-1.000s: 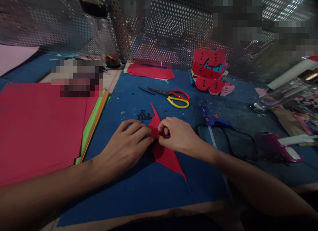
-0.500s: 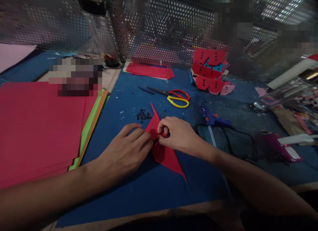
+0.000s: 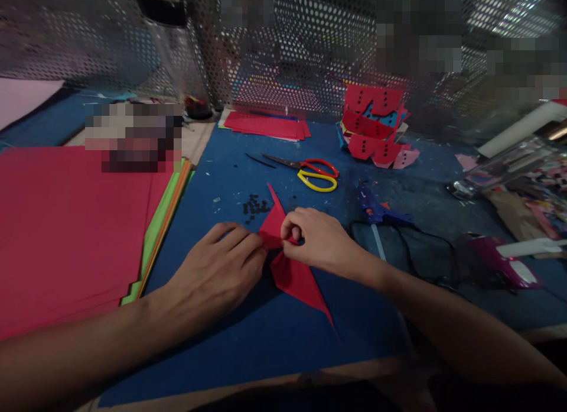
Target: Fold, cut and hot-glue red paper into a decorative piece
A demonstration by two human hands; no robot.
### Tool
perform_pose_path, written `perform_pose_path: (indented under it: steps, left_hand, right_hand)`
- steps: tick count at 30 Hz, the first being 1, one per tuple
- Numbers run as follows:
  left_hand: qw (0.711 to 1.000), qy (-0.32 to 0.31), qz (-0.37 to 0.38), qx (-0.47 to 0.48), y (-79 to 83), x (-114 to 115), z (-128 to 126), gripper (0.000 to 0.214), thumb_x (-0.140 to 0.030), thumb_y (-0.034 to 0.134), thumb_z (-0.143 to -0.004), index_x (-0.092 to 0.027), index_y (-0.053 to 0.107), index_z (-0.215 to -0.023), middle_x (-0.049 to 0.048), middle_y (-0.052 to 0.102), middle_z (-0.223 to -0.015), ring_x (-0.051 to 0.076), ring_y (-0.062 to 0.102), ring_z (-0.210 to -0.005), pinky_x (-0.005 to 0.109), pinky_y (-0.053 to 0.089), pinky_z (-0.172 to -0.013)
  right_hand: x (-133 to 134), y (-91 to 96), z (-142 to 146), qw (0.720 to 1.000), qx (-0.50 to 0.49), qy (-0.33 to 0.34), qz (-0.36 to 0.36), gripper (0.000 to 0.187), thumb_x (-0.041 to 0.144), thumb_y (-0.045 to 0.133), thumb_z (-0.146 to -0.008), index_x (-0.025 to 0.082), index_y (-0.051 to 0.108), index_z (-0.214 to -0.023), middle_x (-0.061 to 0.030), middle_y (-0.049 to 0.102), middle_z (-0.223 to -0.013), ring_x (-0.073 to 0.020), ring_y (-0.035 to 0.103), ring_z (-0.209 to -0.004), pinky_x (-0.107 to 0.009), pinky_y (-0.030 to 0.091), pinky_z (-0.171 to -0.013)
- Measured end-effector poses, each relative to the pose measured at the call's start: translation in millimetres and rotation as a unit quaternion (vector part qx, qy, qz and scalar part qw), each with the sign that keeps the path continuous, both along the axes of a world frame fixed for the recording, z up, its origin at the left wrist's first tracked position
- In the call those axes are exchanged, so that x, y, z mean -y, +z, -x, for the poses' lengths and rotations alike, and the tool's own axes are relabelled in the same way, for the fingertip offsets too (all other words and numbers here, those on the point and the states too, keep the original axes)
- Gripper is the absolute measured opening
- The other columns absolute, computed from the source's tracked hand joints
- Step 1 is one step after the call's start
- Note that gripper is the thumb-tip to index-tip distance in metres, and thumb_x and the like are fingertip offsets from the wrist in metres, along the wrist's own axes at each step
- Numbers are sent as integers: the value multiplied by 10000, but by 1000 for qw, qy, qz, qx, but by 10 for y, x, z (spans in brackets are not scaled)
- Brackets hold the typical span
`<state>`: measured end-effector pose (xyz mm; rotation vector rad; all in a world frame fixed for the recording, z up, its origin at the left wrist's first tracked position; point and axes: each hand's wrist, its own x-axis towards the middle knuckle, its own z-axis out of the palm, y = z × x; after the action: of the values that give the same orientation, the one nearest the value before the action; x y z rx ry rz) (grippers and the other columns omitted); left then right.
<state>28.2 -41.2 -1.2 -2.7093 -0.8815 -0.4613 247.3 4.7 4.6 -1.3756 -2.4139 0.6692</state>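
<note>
A thin red sheet (image 3: 296, 279), paper or cloth, is gathered at its middle, with one pointed end toward the back and another toward me. My right hand (image 3: 321, 240) pinches the gathered middle between thumb and forefinger. At the sheet's left edge is my left hand (image 3: 224, 267), fingers curled together and their tips turned away from view; whether they hold anything is hidden. Small black pieces (image 3: 254, 205) lie scattered just behind the sheet. Scissors (image 3: 305, 166) with one red and one yellow handle rest farther back.
Large red sheets (image 3: 66, 223) are stacked at left over green and orange ones. A blue glue gun (image 3: 383, 214) with a black cord lies at right, near a purple device (image 3: 505, 261). Red cut-outs with black dots (image 3: 376, 125) and red strips (image 3: 266, 125) sit along the perforated metal panel (image 3: 301, 45).
My left hand has shifted slightly left, away from the gathered middle, uncovering more of the red sheet. My right hand keeps its pinch in the same place.
</note>
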Motion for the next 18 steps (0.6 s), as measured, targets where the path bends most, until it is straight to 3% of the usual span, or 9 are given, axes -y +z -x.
perform_pose_path:
  steps: [4, 11, 18]
  left_hand:
    - [1000, -9, -19, -12, -10, 20, 7, 242, -112, 496, -978, -128, 710, -867, 87, 677, -858, 259, 613, -799, 429, 484, -771]
    - [999, -20, -23, -16, -37, 20, 4, 284, -95, 454, -994, -86, 734, -950, 142, 716, -1046, 291, 644, -959, 459, 509, -923]
    - [999, -32, -17, 5, -53, -10, -1, 286, -98, 460, -999, -94, 744, -964, 138, 747, -1027, 260, 678, -894, 460, 518, -962]
  right_hand:
    - [-5, -14, 4, 1000, 0, -7, 1, 75, 186, 666, -753, 236, 641, -803, 30, 648, -802, -152, 528, -770, -291, 337, -690]
    - [14, -33, 45, 1000, 4, -22, -11, 79, 288, 684, -806, 238, 627, -783, 20, 644, -819, -154, 525, -754, -302, 337, -695]
    - [44, -30, 81, 998, 31, -35, -35, 117, 310, 688, -783, 237, 597, -794, 15, 635, -840, -160, 511, -758, -307, 322, -681]
